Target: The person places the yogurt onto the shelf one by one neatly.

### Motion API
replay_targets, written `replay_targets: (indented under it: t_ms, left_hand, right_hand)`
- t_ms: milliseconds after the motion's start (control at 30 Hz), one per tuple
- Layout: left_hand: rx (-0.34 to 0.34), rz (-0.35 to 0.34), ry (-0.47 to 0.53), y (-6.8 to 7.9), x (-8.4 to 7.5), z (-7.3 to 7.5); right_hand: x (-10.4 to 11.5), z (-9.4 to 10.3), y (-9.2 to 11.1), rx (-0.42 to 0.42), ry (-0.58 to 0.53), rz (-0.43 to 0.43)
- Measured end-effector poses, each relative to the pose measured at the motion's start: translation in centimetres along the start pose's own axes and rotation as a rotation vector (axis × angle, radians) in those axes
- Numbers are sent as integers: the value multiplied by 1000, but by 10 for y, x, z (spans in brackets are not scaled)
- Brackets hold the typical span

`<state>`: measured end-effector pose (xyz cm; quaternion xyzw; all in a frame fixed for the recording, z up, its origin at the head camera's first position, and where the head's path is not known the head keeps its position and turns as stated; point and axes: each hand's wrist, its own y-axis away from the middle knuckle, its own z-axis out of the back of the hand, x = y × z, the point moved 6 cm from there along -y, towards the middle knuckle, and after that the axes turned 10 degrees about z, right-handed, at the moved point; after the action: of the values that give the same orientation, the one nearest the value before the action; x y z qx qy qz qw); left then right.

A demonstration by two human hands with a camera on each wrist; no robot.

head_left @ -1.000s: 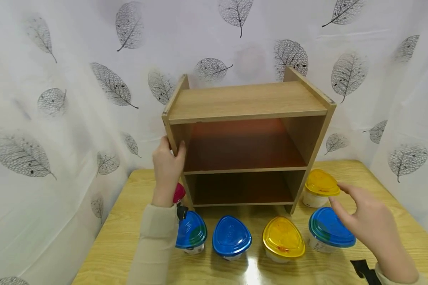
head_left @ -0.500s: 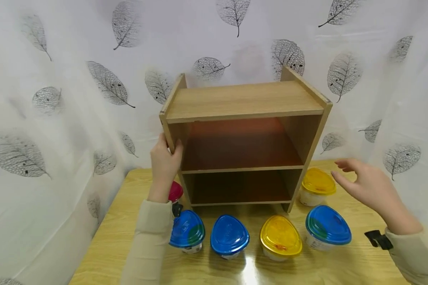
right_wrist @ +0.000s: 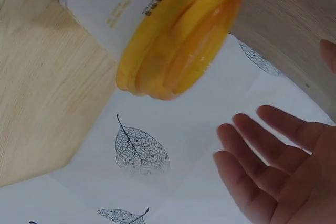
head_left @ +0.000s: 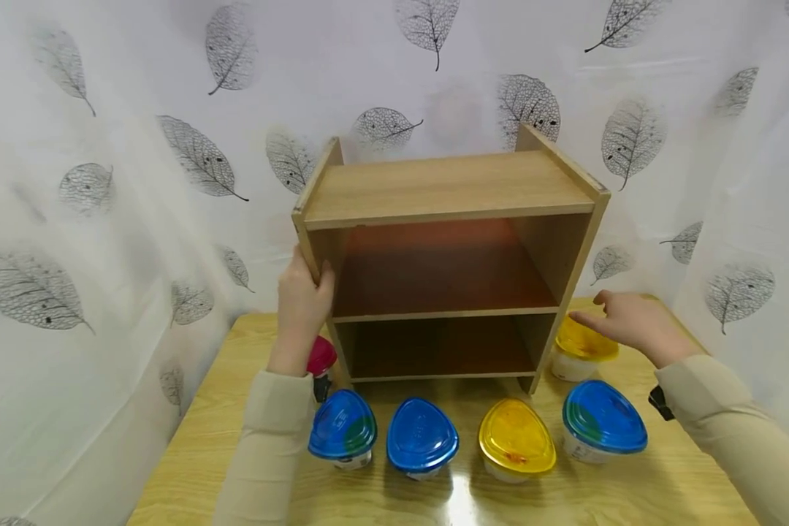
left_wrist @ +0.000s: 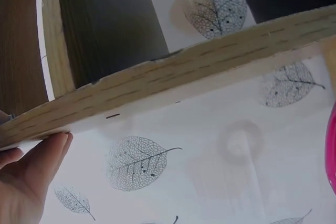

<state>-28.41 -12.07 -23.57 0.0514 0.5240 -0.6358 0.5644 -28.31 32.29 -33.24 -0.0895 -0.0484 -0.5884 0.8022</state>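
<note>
A small wooden shelf unit (head_left: 447,188) with dark inner boards stands on the table. My left hand (head_left: 301,299) grips the front edge of its left side panel, thumb on the inner side. In the left wrist view, the thumb and part of the hand (left_wrist: 31,177) show against the panel edge (left_wrist: 157,77). To the right of the unit sits a white tub with a yellow lid (head_left: 575,365). My right hand (head_left: 638,321) hovers over that tub, overlapping its lid in the head view. The right wrist view shows the fingers (right_wrist: 247,182) loosely extended, apart from the yellow-lidded tub (right_wrist: 178,40).
Along the front stand tubs with a blue lid (head_left: 348,427), another blue lid (head_left: 423,435), a yellow lid (head_left: 516,438) and a third blue lid (head_left: 605,416). A crimson-lidded tub (head_left: 322,356) is partly behind my left forearm. A leaf-print curtain (head_left: 460,109) hangs behind the table (head_left: 197,467).
My right hand drew back to the right from the yellow-lidded tub, rose, then moved left over it again. The left hand keeps its grip on the panel; the view shifted slightly.
</note>
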Motion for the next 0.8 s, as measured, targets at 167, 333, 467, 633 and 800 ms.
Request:
replay_targets:
  t_ms: [167, 333, 467, 633, 800]
  left_hand:
    - [14, -5, -1, 1, 2, 1]
    - [10, -28, -4, 0, 2, -1]
    - [6, -36, -2, -1, 1, -2]
    - [-1, -34, -3, -1, 2, 0]
    - [7, -28, -3, -1, 1, 2]
  right_hand:
    - [3, -16, -11, 87, 15, -63]
    - [3, -23, -12, 147, -11, -129]
    - [3, -23, -11, 194, -1, -137]
    - [4, -25, -12, 237, -11, -124]
    - [0, -30, -11, 265, -15, -128]
